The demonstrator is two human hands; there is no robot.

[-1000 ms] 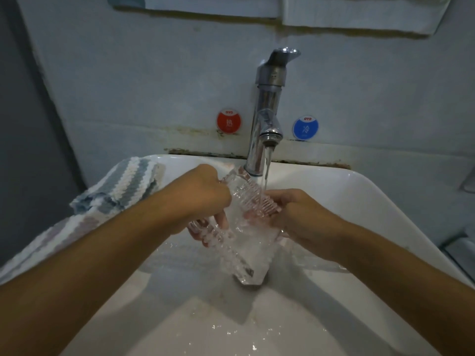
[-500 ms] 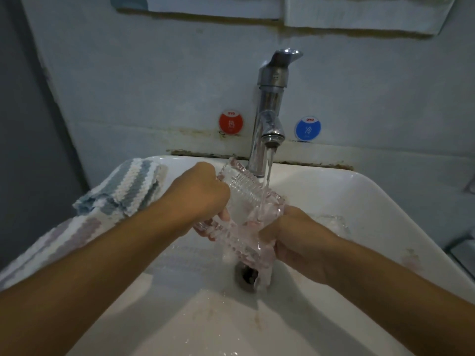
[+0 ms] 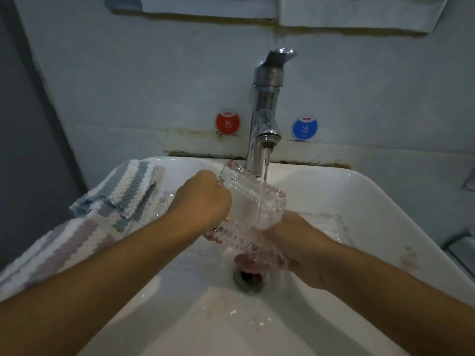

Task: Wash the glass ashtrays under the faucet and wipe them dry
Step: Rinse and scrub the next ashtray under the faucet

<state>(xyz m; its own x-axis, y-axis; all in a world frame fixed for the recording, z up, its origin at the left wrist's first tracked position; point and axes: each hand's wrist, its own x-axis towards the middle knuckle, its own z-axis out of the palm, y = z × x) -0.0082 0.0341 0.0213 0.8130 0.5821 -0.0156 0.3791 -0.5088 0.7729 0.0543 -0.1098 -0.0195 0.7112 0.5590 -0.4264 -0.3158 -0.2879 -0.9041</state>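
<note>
Under the faucet (image 3: 266, 111): ashtray (image 3: 253, 201) tilted on edge, long axis toward drain (image 3: 248, 278); left hand (image 3: 203, 199) and right hand (image 3: 295, 240) fingers curled round it.

- The left forearm comes in from the lower left corner, bare, angled up toward the middle.
- The left hand (image 3: 203, 199) is knuckles-up, its fingers curled round the upper left edge of the glass ashtray (image 3: 253, 201).
- The right forearm enters from the lower right.
- The right hand (image 3: 293, 242) cups the ashtray's lower right side from beneath, fingers (image 3: 248, 262) curled under it.
</note>
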